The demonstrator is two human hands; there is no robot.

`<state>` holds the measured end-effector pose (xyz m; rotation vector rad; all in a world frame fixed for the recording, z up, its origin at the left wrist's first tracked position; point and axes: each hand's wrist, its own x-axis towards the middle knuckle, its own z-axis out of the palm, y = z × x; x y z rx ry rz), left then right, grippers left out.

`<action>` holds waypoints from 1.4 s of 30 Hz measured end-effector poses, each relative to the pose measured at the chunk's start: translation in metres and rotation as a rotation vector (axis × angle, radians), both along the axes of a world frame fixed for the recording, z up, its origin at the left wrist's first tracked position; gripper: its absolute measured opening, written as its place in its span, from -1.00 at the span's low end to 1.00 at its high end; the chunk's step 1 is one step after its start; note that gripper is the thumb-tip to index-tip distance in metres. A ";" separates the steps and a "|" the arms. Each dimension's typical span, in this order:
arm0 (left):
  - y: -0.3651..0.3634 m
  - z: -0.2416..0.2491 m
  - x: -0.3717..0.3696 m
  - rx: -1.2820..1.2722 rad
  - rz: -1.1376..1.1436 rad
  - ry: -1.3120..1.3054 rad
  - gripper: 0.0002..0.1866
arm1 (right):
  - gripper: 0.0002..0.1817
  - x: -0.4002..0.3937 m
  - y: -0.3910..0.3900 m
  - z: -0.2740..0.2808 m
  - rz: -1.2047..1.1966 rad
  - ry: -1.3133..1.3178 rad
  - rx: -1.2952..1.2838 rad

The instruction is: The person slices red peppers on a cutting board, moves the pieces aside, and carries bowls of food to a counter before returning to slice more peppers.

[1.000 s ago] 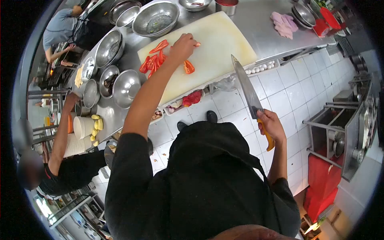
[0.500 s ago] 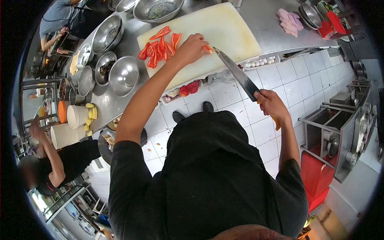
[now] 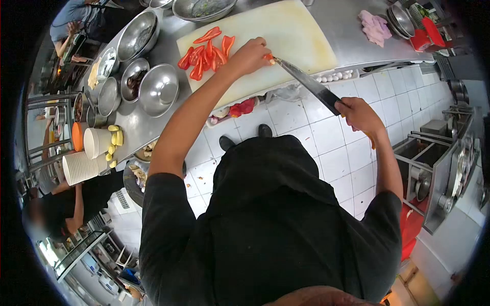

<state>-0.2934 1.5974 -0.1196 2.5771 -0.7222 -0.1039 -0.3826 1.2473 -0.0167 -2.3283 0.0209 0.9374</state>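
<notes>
In the head view, the left hand (image 3: 251,57) pinches a red pepper piece (image 3: 269,59) against the cutting board (image 3: 301,41), apparently to steady it near the knife (image 3: 309,84); whether the tip touches is unclear. The right hand (image 3: 360,116) grips the handle, angling the blade towards those fingers. Beyond the left wrist, pepper strips (image 3: 208,55) lie grouped, seemingly to leave working room beside the hand. Steel bowls (image 3: 158,91) sit farther left on the surface (image 3: 334,20), perhaps within reach.

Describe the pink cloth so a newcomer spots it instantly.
Find the steel counter, then the white cutting board on it. Off its right end, before the stacked metal bowls, lies the pink cloth: crumpled, matte fabric beside shiny rigid metal.
</notes>
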 end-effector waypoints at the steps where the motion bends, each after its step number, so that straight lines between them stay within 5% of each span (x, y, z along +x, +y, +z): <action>1: -0.001 -0.001 0.001 0.001 -0.004 0.000 -0.61 | -0.60 0.003 0.003 0.009 0.000 0.019 -0.017; 8: 0.002 -0.014 0.003 -0.012 -0.010 -0.052 -0.60 | -0.62 0.009 0.012 0.000 0.037 0.058 -0.022; 16: 0.003 -0.007 -0.002 -0.001 -0.003 -0.027 -0.61 | -0.62 -0.005 0.010 -0.037 -0.171 0.359 0.311; 35: -0.003 0.011 -0.018 -0.020 -0.016 -0.089 -0.64 | -0.63 -0.021 0.014 -0.061 -0.238 0.447 0.483; 42: -0.006 0.004 -0.016 0.065 -0.159 -0.184 -0.86 | -0.63 -0.023 0.016 -0.062 -0.273 0.432 0.433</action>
